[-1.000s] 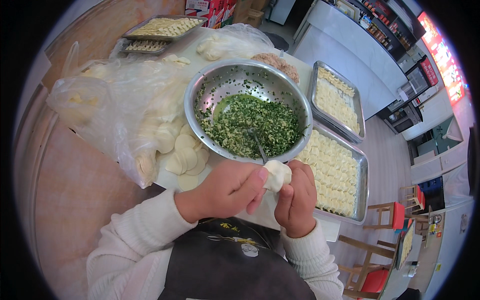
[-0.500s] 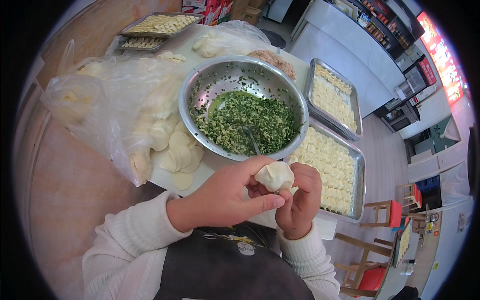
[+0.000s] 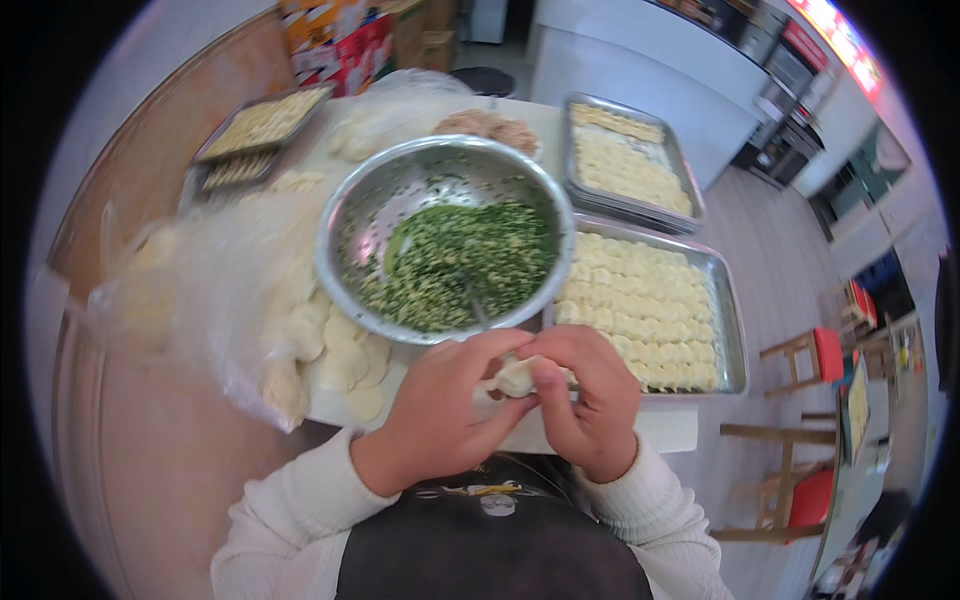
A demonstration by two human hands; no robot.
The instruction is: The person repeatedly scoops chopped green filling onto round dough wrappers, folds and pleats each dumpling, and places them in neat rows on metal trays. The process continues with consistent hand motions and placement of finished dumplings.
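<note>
From the head camera: a pale dumpling (image 3: 517,378) sits between the two hands on the near side of the steel mixing bowl (image 3: 380,190), its long axis running roughly left to right, left hand (image 3: 430,420) and right hand (image 3: 597,405) equally near, both pinching it, the right thumb pressed on top. Compared with half a second ago, its rounded belly looks narrower and more covered by the right fingers.
</note>
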